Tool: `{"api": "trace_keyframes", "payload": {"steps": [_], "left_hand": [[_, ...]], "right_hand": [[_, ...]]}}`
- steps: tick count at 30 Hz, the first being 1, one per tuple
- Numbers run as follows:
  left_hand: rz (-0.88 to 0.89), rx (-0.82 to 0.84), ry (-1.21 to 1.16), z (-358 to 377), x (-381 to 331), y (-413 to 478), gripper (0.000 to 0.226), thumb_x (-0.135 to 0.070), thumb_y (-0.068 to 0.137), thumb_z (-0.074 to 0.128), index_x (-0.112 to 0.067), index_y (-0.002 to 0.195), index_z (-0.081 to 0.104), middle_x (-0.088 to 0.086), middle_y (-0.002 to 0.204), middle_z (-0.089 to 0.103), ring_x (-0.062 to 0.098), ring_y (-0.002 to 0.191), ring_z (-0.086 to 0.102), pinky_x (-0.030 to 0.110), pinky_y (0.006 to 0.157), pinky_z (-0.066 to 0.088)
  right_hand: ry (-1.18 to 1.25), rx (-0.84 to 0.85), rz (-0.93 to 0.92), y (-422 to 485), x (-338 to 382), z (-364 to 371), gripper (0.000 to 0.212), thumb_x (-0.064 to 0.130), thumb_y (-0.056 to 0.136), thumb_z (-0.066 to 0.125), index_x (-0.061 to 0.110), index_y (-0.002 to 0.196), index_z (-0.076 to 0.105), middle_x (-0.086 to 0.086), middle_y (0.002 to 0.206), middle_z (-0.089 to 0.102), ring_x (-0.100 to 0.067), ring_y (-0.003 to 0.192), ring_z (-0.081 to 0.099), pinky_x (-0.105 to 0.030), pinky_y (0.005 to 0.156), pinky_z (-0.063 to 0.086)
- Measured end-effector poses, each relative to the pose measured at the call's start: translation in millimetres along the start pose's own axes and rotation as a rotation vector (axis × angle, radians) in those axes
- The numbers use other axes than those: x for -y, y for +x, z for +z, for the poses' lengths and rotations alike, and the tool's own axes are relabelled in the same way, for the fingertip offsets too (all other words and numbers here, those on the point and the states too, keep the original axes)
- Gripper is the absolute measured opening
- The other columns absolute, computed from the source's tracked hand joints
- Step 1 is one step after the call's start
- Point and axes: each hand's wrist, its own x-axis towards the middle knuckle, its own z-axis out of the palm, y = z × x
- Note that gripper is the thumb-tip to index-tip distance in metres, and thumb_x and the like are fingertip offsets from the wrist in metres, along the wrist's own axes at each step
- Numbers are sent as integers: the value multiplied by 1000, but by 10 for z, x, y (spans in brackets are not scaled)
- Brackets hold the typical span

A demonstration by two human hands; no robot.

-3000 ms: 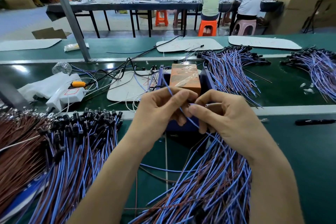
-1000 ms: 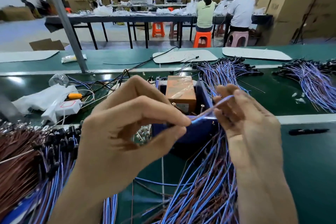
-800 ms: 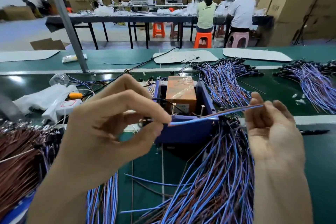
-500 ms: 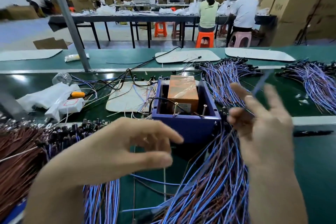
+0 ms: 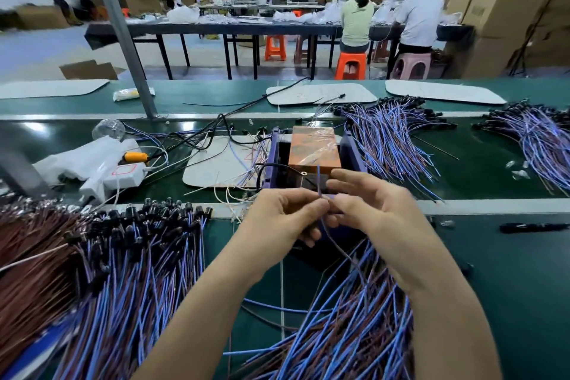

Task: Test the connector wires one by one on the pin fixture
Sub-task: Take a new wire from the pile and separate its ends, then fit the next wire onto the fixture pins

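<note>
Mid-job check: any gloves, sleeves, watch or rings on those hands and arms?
No gloves: the left hand and right hand are bare. No ring, watch or band shows. The left forearm and right forearm are bare too, with no sleeve in view.

Our green bench carries the blue fixture box at centre. From it we see a brown-and-blue wire heap at eight o'clock, a blue wire heap at six, a purple wire heap at two, a farther wire heap at three, a white pad at nine and a black pen at four.
</note>
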Motion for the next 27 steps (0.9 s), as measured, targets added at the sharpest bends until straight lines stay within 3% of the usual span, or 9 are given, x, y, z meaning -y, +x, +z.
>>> {"api": "trace_keyframes", "payload": {"steps": [3,5,10,16,22,27], "left_hand": [[2,46,-15,79,51,8,18,-5,93,56,-9,81,70,5,70,67,6,46,51,16,46,45],[13,42,-18,117,76,13,18,-6,93,57,-9,81,70,2,69,68,7,46,51,17,45,45],[38,0,1,164,127,16,17,-9,92,59,-12,84,74,5,71,70,9,46,51,18,47,46],[52,21,9,167,147,9,19,-18,91,61,-7,84,76,9,74,71,10,52,53,19,50,48],[20,-18,-25,167,153,25,18,-17,92,61,-17,82,77,5,77,74,8,55,55,19,56,50],[-12,-82,-28,131,150,45,25,-11,94,57,-18,78,75,0,68,71,6,50,52,17,51,46]], "right_hand": [[56,-32,-62,-3,-6,-51,15,6,86,66,14,79,77,-13,73,72,-20,60,62,-28,68,59],[11,-58,-77,11,-42,-61,14,7,84,68,14,75,76,-14,65,69,-19,53,59,-29,63,57],[-47,-101,-68,49,-95,-89,16,10,85,69,15,71,73,-17,65,69,-19,53,60,-33,63,56],[-32,-44,-85,38,-87,-124,9,8,80,73,11,72,71,-14,65,69,-16,53,59,-23,55,52],[55,-61,-84,53,-103,-92,16,8,82,71,16,68,70,-13,75,73,-19,59,63,-25,62,55],[208,-201,-89,88,-126,-134,8,8,86,64,13,80,67,-6,72,74,-14,62,69,-19,56,53]]}}
